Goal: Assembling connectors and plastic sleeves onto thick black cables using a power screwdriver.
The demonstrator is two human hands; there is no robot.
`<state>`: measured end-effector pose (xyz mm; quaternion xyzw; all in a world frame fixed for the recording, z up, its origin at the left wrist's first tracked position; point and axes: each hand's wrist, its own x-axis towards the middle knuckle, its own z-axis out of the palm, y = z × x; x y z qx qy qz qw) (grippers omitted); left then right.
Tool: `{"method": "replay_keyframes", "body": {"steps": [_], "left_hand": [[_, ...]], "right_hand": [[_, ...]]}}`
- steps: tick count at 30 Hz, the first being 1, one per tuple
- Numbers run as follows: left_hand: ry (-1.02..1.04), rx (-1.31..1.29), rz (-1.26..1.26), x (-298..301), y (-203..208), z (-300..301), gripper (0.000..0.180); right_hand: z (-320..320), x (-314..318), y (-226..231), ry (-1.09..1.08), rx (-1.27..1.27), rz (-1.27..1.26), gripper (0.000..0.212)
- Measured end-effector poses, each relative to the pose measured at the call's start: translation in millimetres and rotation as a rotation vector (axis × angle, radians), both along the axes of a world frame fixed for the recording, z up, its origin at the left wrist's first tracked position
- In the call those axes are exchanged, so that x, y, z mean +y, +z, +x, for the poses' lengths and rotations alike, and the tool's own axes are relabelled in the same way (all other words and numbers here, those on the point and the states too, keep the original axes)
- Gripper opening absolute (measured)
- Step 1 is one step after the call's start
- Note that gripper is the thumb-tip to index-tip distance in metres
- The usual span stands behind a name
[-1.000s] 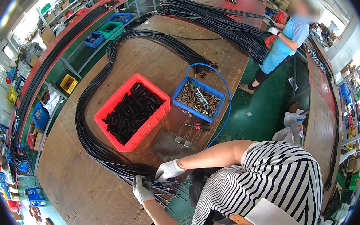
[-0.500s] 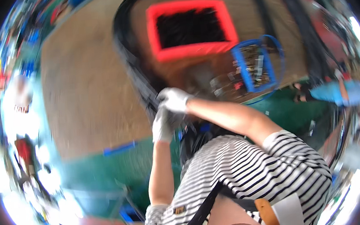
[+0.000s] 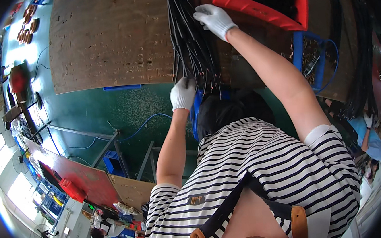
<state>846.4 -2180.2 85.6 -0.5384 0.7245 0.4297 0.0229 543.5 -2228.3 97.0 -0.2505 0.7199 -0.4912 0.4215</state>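
Black cables [image 3: 189, 43] ran in a loose bundle over the brown wooden table [image 3: 108, 40], between our left hand [image 3: 183, 95] and our right hand [image 3: 215, 20], both white-gloved. Left fingertips were at the cable ends by the table edge; we couldn't tell whether they were closed on one. Other ends fanned out just right of that grip. Our right hand was farther up, just beside the bundle's right side, fingers loosely bent and apart. Right of it sat a red bin [image 3: 253, 9] of dark pieces; farther right and closer to us, a blue bin [image 3: 298, 50], with a blue hose [image 3: 338, 60] curving beside it.
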Motion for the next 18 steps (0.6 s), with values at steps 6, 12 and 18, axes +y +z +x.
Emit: {"method": "replay_keyframes", "body": {"steps": [6,12,18], "left_hand": [[0.189,-0.256,-0.175,-12,29,-35,0.110],[0.256,-0.292,-0.076,-19,-10,-118,0.152],[0.252,-0.600,-0.183,-1,-34,-173,0.171]], "right_hand": [[-20,164,16,-0.191,-0.072,0.018,0.029],[-4,353,-12,-0.286,-0.151,0.174,0.023],[6,468,-72,-0.039,0.034,0.302,0.025]]}}
